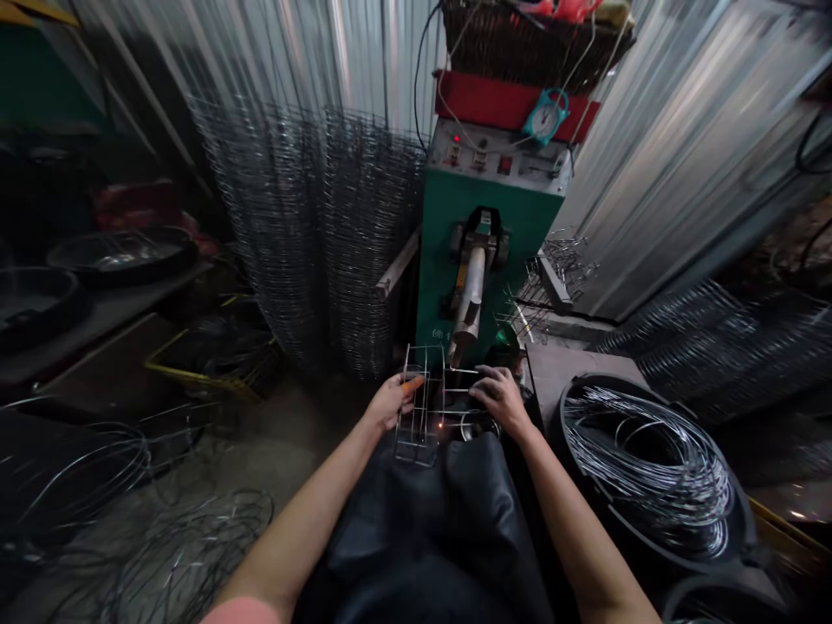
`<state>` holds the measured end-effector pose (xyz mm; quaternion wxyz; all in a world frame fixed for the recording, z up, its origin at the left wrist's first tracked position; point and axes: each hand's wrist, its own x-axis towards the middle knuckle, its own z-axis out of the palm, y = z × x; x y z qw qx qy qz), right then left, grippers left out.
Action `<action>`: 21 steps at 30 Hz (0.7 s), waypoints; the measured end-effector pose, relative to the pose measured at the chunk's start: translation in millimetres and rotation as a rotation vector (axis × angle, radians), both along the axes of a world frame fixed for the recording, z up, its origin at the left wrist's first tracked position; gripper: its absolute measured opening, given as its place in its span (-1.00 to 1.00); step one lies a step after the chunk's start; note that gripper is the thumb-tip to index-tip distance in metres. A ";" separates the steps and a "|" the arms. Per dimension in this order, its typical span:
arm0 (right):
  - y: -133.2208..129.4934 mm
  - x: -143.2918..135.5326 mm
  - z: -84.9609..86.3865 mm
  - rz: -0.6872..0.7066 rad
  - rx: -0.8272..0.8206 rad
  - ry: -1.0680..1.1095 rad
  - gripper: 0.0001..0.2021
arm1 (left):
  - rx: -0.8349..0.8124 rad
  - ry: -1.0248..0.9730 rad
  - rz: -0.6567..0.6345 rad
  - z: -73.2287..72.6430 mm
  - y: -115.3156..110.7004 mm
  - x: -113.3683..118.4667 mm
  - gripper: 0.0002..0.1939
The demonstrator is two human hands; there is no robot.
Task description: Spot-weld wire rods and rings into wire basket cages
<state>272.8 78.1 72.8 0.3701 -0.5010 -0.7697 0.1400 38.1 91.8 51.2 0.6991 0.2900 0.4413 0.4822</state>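
A small wire frame [419, 414] of thin metal rods hangs upright just above the dark apron on my lap. On its left side, my left hand [393, 400] is closed round its edge, with something orange at the fingers. My right hand [499, 397] pinches the thin rods on the frame's right side. The metal arm [469, 299] of a green machine [529, 217] points down right above the frame. A small orange spark or glow shows near the frame's lower middle.
Tall stacks of wire racks [360, 251] stand behind on the left. A black tub [568, 433] of loose wire rings sits on the right beside a board. Tangled wire [188, 555] lies on the floor at left, near a yellow crate [195, 374]. A teal dial [546, 117] tops the machine.
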 end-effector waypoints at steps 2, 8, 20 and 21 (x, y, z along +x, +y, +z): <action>-28.1 15.4 3.4 0.008 -0.019 0.072 -0.78 | -0.010 -0.055 -0.017 -3.1 -24.2 -20.4 -0.60; -91.0 80.1 -58.6 -0.185 -0.068 0.100 -0.51 | -0.125 -0.335 0.028 18.4 -74.9 -65.5 -0.82; -184.5 -12.3 -102.8 0.360 -0.155 -0.284 -0.74 | -0.450 -0.615 -0.139 -8.4 -113.1 -53.7 -0.56; -189.8 -14.7 -99.0 0.375 -0.124 -0.233 -0.72 | -0.415 -0.607 -0.138 -9.6 -112.1 -53.2 -0.52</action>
